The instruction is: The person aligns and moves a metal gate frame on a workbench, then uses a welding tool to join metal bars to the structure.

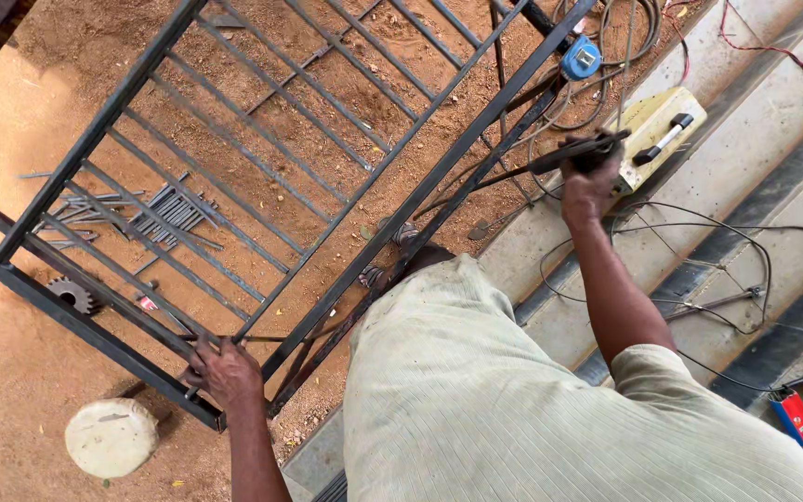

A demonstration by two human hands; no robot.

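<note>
A black metal grille frame (262, 186) with many parallel bars lies tilted over the sandy ground. My left hand (223, 374) grips its lower corner, fingers wrapped around the bars. My right hand (587, 181) is raised to the right and closed around a dark welding electrode holder (576, 154), whose thin rod points left toward the frame's long side rail. Below the hands are my pale striped shirt and legs.
A cream welding machine (654, 130) with a black handle sits on concrete steps (745, 186) among tangled cables. A blue tape measure (582, 58) lies above it. Loose steel rods (155, 216), a gear (73, 294) and a white round block (111, 437) lie on the dirt.
</note>
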